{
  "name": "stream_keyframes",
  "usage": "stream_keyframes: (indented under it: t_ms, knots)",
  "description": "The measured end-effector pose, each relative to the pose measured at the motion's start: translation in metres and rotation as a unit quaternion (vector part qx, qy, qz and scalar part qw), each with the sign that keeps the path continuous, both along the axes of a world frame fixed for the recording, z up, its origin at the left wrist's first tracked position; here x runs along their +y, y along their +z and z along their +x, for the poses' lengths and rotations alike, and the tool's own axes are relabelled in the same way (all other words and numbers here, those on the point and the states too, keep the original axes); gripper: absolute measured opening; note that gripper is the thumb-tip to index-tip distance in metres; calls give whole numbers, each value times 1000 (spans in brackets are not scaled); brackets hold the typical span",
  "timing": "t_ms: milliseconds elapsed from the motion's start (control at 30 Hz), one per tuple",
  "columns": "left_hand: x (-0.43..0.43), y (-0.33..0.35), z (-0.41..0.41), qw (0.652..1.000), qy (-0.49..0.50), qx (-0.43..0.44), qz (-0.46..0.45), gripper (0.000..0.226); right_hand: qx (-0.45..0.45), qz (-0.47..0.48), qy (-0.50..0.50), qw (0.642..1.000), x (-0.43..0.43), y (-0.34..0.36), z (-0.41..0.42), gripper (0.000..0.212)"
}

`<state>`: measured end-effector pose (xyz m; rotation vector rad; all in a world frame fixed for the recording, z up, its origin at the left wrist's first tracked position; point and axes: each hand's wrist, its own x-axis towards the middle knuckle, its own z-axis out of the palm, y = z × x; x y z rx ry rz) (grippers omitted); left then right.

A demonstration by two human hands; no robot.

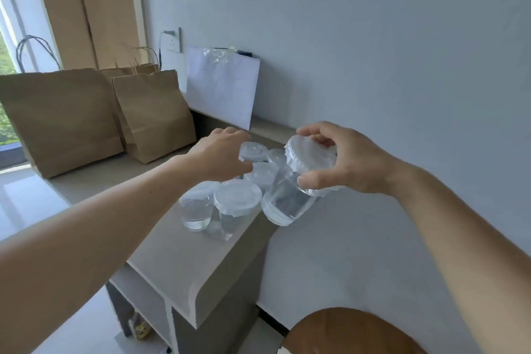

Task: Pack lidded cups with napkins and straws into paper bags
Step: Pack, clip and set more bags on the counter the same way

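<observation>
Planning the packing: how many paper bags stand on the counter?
3: the large bag far left, the small bag right of it, the rear bag peeking between them. Others could be hidden behind.

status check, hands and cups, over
Right hand grips a lidded cup, tilted, off the counter. Left hand over the other cups, grip unclear. Paper bags stand at left; way to them looks open.

A clear lidded cup (290,195) hangs tilted in my right hand (349,161), my thumb and fingers pinching its white lid. Just beside it, more lidded cups (237,201) stand clustered upright on the counter (184,267). Brown paper bags (155,115) stand upright at its far end.
</observation>
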<state>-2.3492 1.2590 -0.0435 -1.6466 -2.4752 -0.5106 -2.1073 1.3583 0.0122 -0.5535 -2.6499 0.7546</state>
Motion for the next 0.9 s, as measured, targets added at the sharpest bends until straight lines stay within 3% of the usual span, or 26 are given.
stream_keyframes:
  t_ms: [267, 533, 900]
  knots:
    - [92, -44, 145, 990, -123, -28, -58, 65, -59, -15, -165, 984, 45, -52, 154, 89]
    - [137, -139, 275, 962, -202, -77, -167, 64, -137, -55, -262, 954, 71, -154, 273, 101]
    - [123, -258, 348, 929, -194, -136, -284, 66, -138, -87, -301, 939, 99, -245, 325, 102]
